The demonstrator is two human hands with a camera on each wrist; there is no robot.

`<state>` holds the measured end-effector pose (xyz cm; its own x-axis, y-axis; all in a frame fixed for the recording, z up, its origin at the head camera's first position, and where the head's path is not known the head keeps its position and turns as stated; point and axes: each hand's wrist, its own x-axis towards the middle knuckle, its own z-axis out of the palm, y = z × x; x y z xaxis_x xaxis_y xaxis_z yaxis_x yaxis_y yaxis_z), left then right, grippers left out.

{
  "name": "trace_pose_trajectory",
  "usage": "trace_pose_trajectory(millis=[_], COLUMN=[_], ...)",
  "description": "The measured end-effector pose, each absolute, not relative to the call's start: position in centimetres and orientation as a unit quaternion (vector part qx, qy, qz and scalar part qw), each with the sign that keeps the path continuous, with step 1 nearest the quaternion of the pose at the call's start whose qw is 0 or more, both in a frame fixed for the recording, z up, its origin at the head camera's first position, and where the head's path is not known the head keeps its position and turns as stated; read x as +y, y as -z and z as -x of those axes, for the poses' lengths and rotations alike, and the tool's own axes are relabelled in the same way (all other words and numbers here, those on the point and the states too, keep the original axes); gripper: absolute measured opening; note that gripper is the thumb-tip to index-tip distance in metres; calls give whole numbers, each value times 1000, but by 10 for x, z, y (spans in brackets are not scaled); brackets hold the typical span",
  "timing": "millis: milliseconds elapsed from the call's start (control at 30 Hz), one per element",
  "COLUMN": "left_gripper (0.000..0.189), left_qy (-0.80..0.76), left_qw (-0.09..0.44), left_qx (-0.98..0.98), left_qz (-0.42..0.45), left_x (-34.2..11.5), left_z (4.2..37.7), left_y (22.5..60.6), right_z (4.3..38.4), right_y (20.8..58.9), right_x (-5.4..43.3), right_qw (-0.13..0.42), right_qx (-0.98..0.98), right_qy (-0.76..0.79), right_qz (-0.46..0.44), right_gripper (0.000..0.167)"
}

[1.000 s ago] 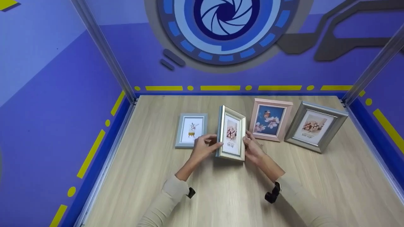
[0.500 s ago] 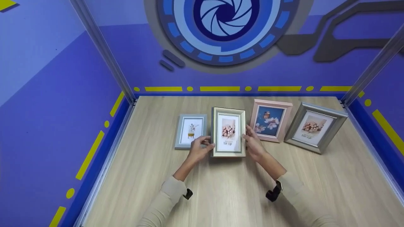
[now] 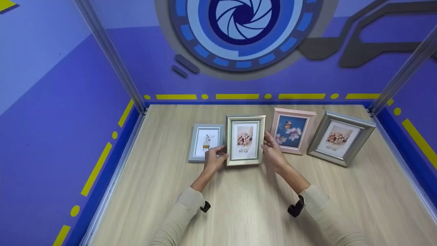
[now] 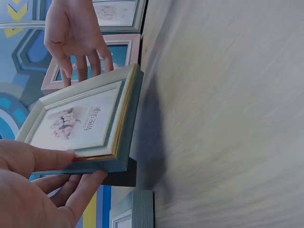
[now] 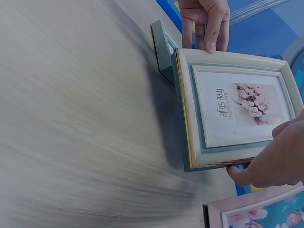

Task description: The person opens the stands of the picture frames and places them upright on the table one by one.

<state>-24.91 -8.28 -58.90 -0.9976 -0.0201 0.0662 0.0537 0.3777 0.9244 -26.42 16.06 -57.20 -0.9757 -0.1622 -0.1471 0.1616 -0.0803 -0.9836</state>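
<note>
A pale gold picture frame [image 3: 245, 118] with a blue-green side edge stands tilted back between my two hands, its flower picture facing me. My left hand [image 3: 214, 160] pinches its left side, with the thumb on the front and the fingers behind, as the left wrist view shows [image 4: 42, 185]. On the opposite side, my right hand [image 3: 275, 155] grips the edge; its fingers are partly hidden. A dark piece [image 4: 121, 178] shows behind the frame in the left wrist view. Below the frame's bottom edge a shadow lies on the table.
A smaller grey-blue picture frame [image 3: 193, 145] stands just left of my left hand. Right of the held frame are a pink picture frame [image 3: 309, 128] and a larger grey-silver picture frame [image 3: 363, 136]. All rest on the wooden table [image 3: 239, 212], with blue walls [image 3: 102, 102] around it.
The pale gold frame has turned from an angled stance to face me and shifted a little left and back. Both hands have kept hold of it; the left moved slightly left.
</note>
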Motion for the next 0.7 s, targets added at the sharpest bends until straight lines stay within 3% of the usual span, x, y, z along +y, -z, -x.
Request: trace_pose_trajectory(millis=[700], left_gripper=[31], left_qy=[499], left_qw=[123], left_qx=[-858], left_qz=[20], left_x=[-62], left_z=[289], left_y=[611], right_z=[277], right_y=[575], right_x=[159], right_qw=[58], right_qx=[702], right_qy=[709], right_qz=[13], right_gripper=[81])
